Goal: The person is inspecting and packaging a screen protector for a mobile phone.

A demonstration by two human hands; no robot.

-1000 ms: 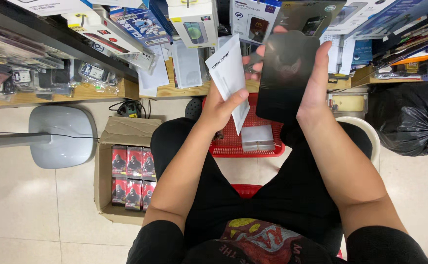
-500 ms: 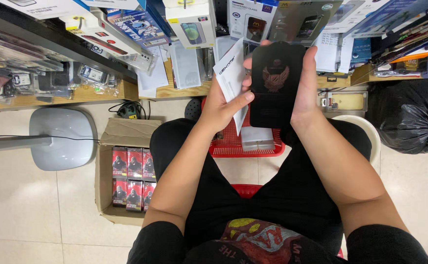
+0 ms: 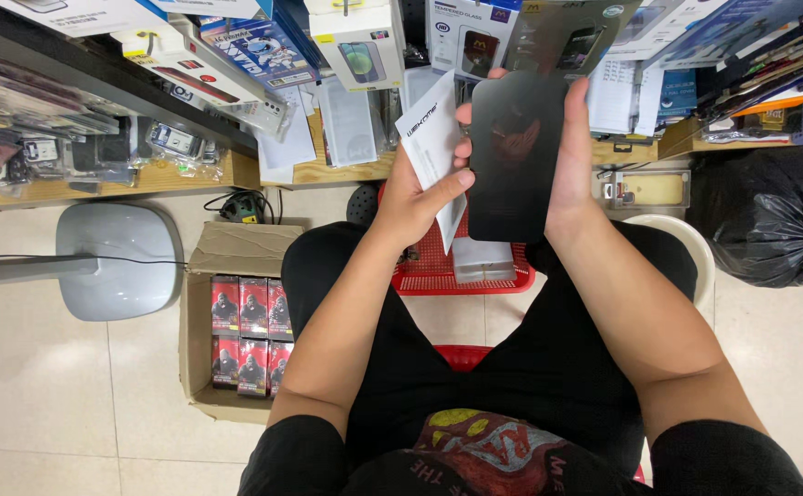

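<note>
Above our lap, we hold two things up in front of the shelf. Our right hand [image 3: 574, 156] is closed around the right edge of one dark glossy panel [image 3: 519, 156], a rectangular sheet of glass standing upright, with the fingers behind it and the thumb side along its edge. Our left hand [image 3: 410, 197] pinches one white paper sleeve [image 3: 433, 147], thumb laid across its front, and its fingertips reach over to touch the left edge of the dark panel as well. The sleeve stands tilted, just beside the panel and touching it.

Below our hands, one red plastic basket [image 3: 420, 271] sits on the floor between our knees, and a small stack of clear packets [image 3: 484, 262] lies inside it near its right wall. To our left stands one open cardboard box [image 3: 201, 312]; along its near left side we count six red packages [image 3: 252, 335], set in two rows of three. One grey pedestal base [image 3: 117, 262] rests on the tiled floor beyond the box. At the right edge lies one black rubbish bag [image 3: 769, 220]. Boxed goods crowd the wooden shelf [image 3: 328, 170] ahead.
</note>
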